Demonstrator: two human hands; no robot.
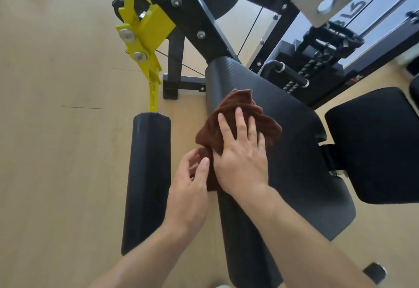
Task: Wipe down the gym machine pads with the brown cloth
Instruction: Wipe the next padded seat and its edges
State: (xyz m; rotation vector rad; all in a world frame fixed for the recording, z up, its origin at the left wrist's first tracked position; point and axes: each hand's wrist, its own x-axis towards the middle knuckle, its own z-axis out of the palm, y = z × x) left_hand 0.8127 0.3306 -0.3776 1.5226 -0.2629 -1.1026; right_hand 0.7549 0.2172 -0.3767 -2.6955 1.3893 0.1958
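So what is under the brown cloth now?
The brown cloth lies on the grey seat pad, pressed flat by the right hand; the left hand pinches its hanging edge. The pad surface beneath is covered.

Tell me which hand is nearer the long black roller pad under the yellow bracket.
Left. The left hand sits just beside the long black roller pad, pinching the brown cloth's lower edge; the right hand lies farther away.
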